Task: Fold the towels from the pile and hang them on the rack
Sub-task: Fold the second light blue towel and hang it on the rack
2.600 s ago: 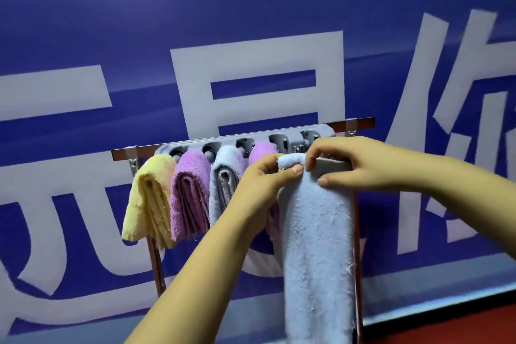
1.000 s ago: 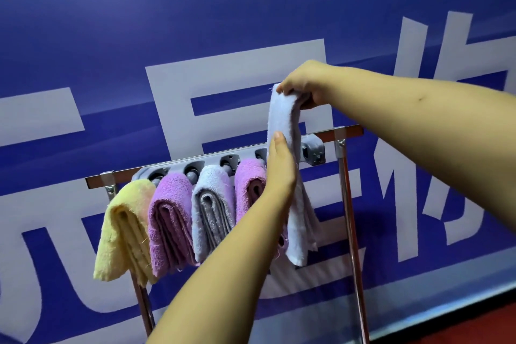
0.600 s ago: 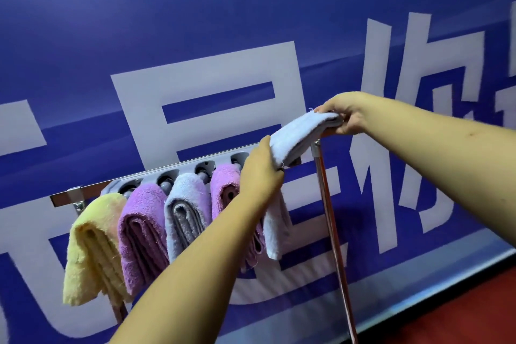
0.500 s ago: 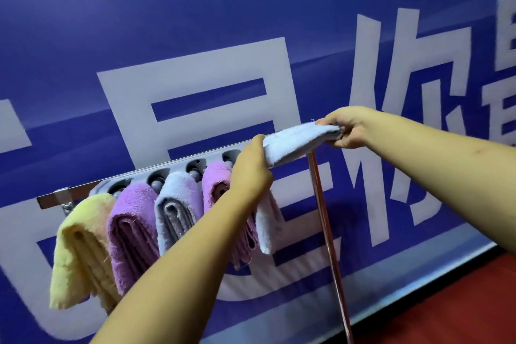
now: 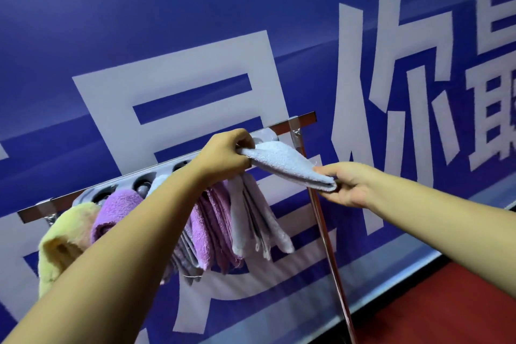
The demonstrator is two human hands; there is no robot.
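Since half a second ago the right hand (image 5: 346, 186) has dropped lower and nearer, tilting the folded pale blue towel (image 5: 284, 163) downward. It pinches the towel's near end; the left hand (image 5: 223, 158) grips the far end at the rack (image 5: 296, 123), its loose terry tail hanging below. Beyond, fluffy towels drape from grey plastic hooks: yellow towel (image 5: 60, 243), purple towel (image 5: 117, 209), another purple towel (image 5: 212, 226). Behind stands a smooth blue banner (image 5: 195, 8) with white characters.
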